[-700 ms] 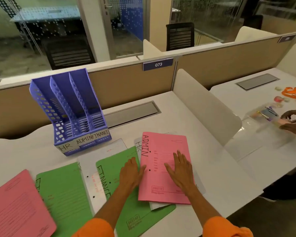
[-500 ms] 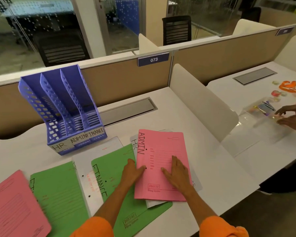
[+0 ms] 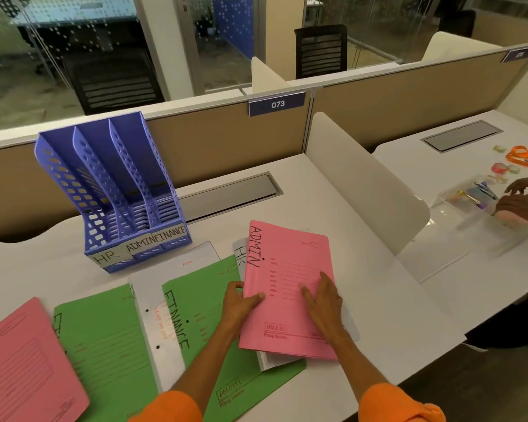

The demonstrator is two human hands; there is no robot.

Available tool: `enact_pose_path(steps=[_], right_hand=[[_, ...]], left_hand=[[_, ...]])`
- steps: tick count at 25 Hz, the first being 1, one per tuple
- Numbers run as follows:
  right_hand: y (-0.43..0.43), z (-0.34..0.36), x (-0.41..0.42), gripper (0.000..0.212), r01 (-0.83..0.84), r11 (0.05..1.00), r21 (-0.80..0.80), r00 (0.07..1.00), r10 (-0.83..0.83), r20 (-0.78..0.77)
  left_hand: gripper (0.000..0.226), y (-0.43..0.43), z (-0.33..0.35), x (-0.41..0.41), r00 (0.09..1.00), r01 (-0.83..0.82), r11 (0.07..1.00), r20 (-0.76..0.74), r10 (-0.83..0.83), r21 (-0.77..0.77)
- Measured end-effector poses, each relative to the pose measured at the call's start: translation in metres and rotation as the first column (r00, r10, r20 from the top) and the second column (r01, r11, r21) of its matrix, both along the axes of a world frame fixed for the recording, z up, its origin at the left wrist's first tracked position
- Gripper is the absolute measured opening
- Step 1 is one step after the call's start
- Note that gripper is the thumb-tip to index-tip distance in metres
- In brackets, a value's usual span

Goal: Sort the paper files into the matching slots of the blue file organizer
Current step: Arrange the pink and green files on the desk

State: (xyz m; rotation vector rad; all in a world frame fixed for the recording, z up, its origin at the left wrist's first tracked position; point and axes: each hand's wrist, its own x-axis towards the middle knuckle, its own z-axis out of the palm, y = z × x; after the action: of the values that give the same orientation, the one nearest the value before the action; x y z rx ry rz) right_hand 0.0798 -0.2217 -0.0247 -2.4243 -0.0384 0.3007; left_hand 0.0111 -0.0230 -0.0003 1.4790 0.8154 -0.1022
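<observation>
Gripping the left edge of the pink ADMIN file (image 3: 290, 269), the left hand (image 3: 240, 303) had its thumb on top of the cover and its fingers curled under the edge. The right hand (image 3: 325, 303) lay flat on the same cover, fingers spread wide and holding nothing. That file sat on top of a white HR file (image 3: 240, 254), whose lettered edge showed just to its left, and both overlapped a green FINANCE file (image 3: 195, 315). A second white file (image 3: 162, 333) lay under the green one's left side, with another green file (image 3: 104, 339) beside it and a pink file (image 3: 22, 367) at the far left. All rested on the white desk (image 3: 333, 202).

The blue organizer (image 3: 113, 190) stood upright at the back left of the desk, well apart from the hands, its three slots labelled HR, ADMIN and FINANCE from left to right. The slots looked empty. Across a white divider (image 3: 363, 181), another person's hands (image 3: 521, 199) were at a clear tray (image 3: 457, 202) on the neighbouring desk.
</observation>
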Motion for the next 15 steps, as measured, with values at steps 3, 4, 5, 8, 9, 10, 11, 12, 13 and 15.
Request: enact_pose_path(steps=[3, 4, 5, 8, 9, 10, 11, 12, 13, 15], right_hand=[[-0.003, 0.008, 0.012, 0.070, 0.215, 0.971, 0.106, 0.977, -0.212, -0.038], [-0.004, 0.010, 0.017, 0.069, 0.270, 0.951, 0.149, 0.963, -0.263, -0.064], [-0.005, 0.013, 0.021, 0.067, 0.313, 0.931, 0.187, 0.949, -0.300, -0.095], [-0.001, 0.018, 0.031, 0.046, 0.325, 0.893, 0.310, 0.936, -0.256, -0.243], [0.004, 0.019, 0.032, 0.040, 0.288, 0.888, 0.359, 0.941, -0.194, -0.276], [0.009, 0.021, 0.032, 0.037, 0.259, 0.879, 0.401, 0.945, -0.146, -0.292], [0.017, 0.023, 0.033, 0.033, 0.240, 0.867, 0.436, 0.948, -0.112, -0.299], [0.026, 0.026, 0.032, 0.028, 0.223, 0.859, 0.461, 0.951, -0.087, -0.298], [0.038, 0.032, 0.030, 0.024, 0.201, 0.853, 0.481, 0.954, -0.060, -0.293], [0.064, 0.042, 0.025, 0.020, 0.168, 0.845, 0.508, 0.956, -0.014, -0.294]], left_hand=[[0.057, 0.007, 0.009, -0.006, 0.998, -0.027, 0.999, 0.065, 0.028, -0.024], [0.058, 0.011, 0.012, -0.009, 0.996, -0.033, 0.999, 0.082, 0.035, -0.026], [0.059, 0.015, 0.015, -0.011, 0.994, -0.038, 0.999, 0.102, 0.041, -0.029], [0.060, 0.033, 0.023, -0.022, 0.985, -0.058, 0.997, 0.159, 0.064, -0.043], [0.058, 0.039, 0.026, -0.026, 0.981, -0.067, 0.997, 0.178, 0.074, -0.048], [0.056, 0.046, 0.029, -0.031, 0.978, -0.079, 0.995, 0.192, 0.088, -0.054], [0.054, 0.054, 0.032, -0.036, 0.973, -0.093, 0.994, 0.204, 0.104, -0.064], [0.052, 0.062, 0.034, -0.042, 0.969, -0.107, 0.991, 0.214, 0.121, -0.076], [0.051, 0.072, 0.037, -0.049, 0.965, -0.122, 0.988, 0.223, 0.139, -0.089], [0.049, 0.091, 0.044, -0.064, 0.955, -0.156, 0.982, 0.238, 0.177, -0.104]])
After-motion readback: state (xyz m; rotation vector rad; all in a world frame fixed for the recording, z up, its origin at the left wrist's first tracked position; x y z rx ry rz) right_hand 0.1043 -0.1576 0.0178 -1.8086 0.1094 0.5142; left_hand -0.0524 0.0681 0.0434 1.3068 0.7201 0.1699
